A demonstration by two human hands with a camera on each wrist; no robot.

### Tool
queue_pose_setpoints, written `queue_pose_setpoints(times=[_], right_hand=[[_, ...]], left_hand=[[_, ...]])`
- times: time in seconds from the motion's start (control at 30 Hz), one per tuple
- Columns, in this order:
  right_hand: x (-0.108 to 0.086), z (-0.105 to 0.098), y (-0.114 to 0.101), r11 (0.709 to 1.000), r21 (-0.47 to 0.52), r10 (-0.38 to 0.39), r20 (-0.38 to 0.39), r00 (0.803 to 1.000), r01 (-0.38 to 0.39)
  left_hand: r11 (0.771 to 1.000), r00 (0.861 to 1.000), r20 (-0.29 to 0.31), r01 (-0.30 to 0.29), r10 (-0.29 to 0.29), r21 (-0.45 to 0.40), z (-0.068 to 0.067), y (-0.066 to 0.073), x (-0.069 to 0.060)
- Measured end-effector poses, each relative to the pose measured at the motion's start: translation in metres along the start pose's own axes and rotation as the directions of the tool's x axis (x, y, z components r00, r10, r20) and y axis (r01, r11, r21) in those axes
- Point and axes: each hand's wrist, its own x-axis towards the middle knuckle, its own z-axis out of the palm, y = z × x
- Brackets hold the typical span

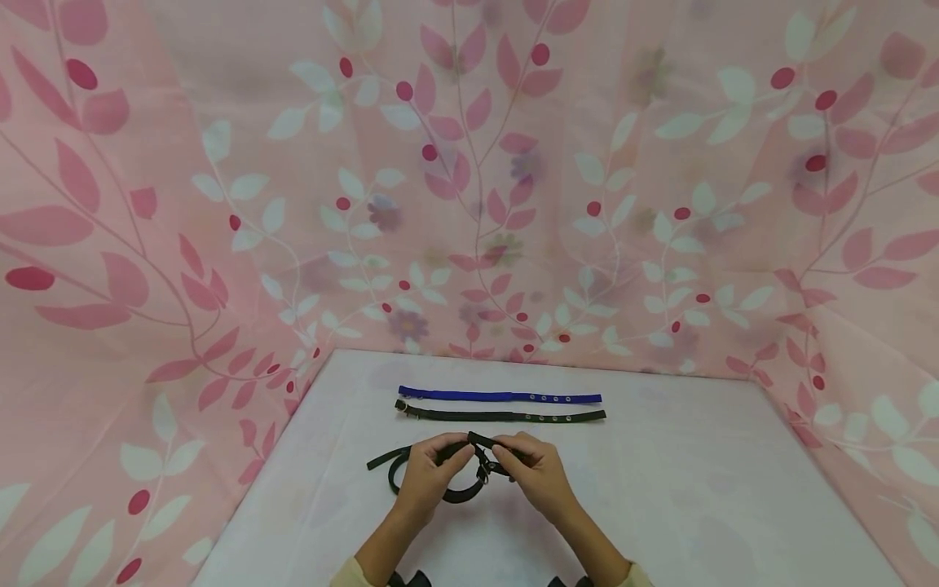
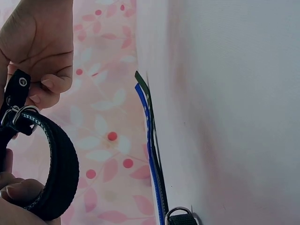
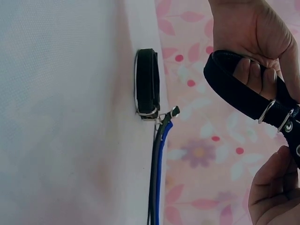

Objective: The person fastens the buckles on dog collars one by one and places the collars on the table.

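Observation:
Both hands hold a black collar with metal rings and eyelets (image 3: 234, 96), bent into a loop and raised in front of the body. My left hand (image 1: 425, 481) grips the looped band, its fingers showing inside the loop in the right wrist view. With thumb and fingers, my right hand (image 1: 543, 477) pinches the strap near the buckle. The eyelets and buckle hardware show up close in the left wrist view. Below the hands, a second black collar (image 3: 147, 79) stands on the table, curved into a ring. The hands partly hide it in the head view.
Farther back on the white table (image 1: 697, 456), a blue collar (image 1: 469, 396) and a dark green collar (image 1: 469, 415) lie straight, side by side, buckles to the left. A pink leaf-patterned cloth (image 1: 455, 204) hangs behind and at both sides.

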Motion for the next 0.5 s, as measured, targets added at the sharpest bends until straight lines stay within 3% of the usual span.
queue_pose_setpoints(times=[0.3, 0.5], right_hand=[[-0.0010, 0.0021, 0.0051, 0.998, 0.032, 0.051, 0.043, 0.998, -0.052], [-0.0023, 0.0026, 0.0061, 0.997, 0.068, 0.041, 0.083, 0.996, -0.047]], left_hand=[[1.000, 0.999, 0.033, -0.001, 0.002, -0.018, -0.0010, -0.0020, -0.0006], [1.000, 0.996, 0.081, -0.030, 0.030, 0.003, 0.0000, -0.0023, -0.0020]])
